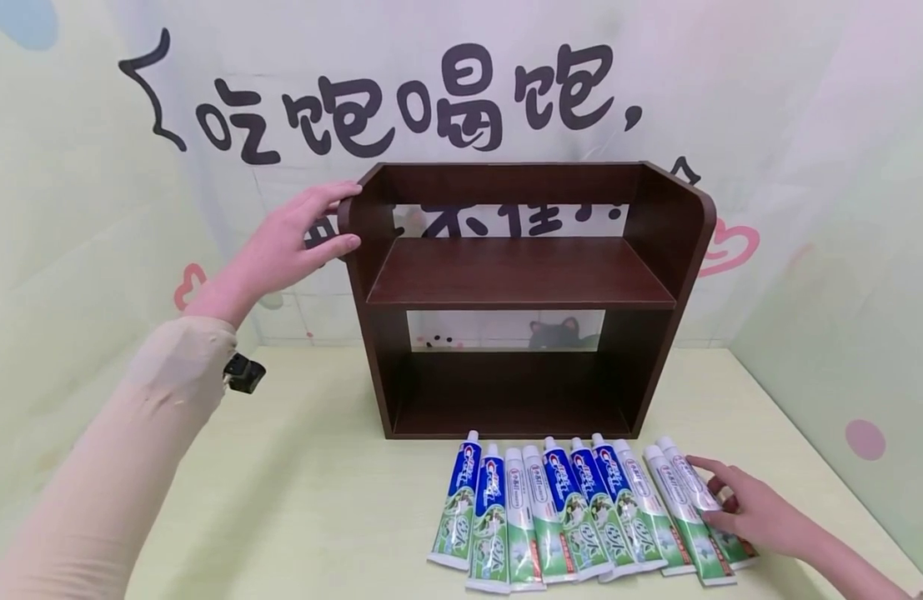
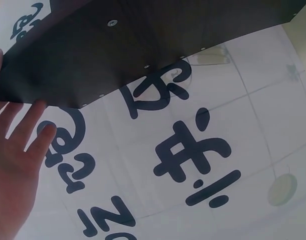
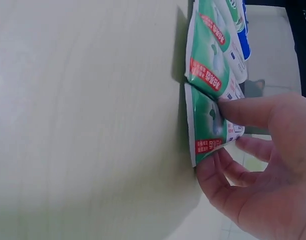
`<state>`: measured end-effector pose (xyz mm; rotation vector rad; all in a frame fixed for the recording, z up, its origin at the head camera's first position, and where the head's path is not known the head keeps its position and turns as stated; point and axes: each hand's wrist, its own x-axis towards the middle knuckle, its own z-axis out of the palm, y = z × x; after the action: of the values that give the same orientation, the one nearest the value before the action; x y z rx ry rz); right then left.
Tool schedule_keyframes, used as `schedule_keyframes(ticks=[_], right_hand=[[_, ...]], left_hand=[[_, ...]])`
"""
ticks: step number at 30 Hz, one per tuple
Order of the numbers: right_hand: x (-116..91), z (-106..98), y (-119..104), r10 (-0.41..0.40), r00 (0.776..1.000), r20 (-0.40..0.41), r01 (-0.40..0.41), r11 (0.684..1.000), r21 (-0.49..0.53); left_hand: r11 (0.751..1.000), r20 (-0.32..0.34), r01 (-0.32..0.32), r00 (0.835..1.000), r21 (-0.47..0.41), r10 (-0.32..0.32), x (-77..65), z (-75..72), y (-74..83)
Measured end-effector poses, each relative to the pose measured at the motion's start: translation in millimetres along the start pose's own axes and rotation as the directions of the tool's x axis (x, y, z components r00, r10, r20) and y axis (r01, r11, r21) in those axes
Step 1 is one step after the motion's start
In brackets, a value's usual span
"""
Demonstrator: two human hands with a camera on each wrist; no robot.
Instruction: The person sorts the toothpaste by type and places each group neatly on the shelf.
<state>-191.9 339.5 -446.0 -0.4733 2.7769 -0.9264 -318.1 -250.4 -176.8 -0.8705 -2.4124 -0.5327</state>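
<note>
A dark brown two-tier shelf [image 1: 521, 271] stands upright on the table. At the top of its left side panel, my left hand [image 1: 281, 246] holds the edge, with thumb and fingers on different edges; the left wrist view shows that hand [image 2: 18, 165] against the panel [image 2: 143, 35]. In front of the shelf lies a row of several toothpaste tubes [image 1: 559, 517], some blue and green, others white and green. My right hand [image 1: 769, 512] pinches the rightmost white-and-green toothpaste tube [image 3: 205, 122], thumb on top and fingers along its outer side.
The pale table [image 1: 296, 492] extends around the shelf. Behind it is a printed backdrop [image 1: 116, 233] with large black characters, and a side wall [image 1: 851, 333] stands at the right. The shelf has an open gap at the back of each tier.
</note>
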Motion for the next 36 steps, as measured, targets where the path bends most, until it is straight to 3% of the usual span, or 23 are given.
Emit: schedule_keyframes(ticks=[10,16,21,28,36], right_hand=[[7,-7,-1,0.027,0.999,0.044,-0.028,1.000,0.015],[12,-11,-4,0.051,0.996,0.076,-0.053,0.998,0.016],[12,-16,-2,0.057,0.989,0.135,-0.075,0.988,0.135],[12,-23,4,0.024,0.971,0.238,-0.101,0.944,0.315],[15,-26,3,-0.001,0.960,0.281,-0.107,0.923,0.369]], left_hand=[[0.989,0.050,0.074,0.996,-0.126,-0.068,3.7,-3.1,-3.3],[0.958,0.037,0.135,0.991,-0.252,-0.130,2.5,0.3,-4.9],[0.941,0.005,0.139,0.990,-0.308,-0.144,4.4,4.5,-6.9],[0.923,-0.041,0.111,0.990,-0.368,-0.135,4.3,10.6,-5.6],[0.929,-0.050,0.119,0.988,-0.351,-0.146,3.8,11.0,-7.7]])
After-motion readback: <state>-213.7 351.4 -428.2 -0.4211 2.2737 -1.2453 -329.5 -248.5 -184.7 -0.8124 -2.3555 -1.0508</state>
